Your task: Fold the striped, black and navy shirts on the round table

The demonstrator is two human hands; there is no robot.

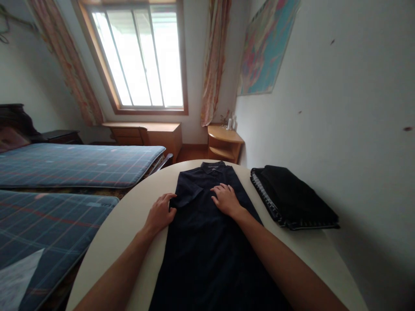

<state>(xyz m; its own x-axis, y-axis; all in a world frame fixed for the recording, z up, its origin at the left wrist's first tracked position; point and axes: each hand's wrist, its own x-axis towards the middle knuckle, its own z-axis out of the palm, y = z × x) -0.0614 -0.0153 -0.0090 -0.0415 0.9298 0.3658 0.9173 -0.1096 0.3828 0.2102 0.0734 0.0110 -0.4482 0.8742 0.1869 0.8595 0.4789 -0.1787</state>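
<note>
no readable text anywhere, pale strip inside the collar of the dark shirt (207, 216) beyond the right hand (226, 199) too small to read, wall map (266, 45) far beyond it blurred

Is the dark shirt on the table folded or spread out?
Mostly spread: dark shirt lies flat along the table, only its left sleeve folded inward.
</note>
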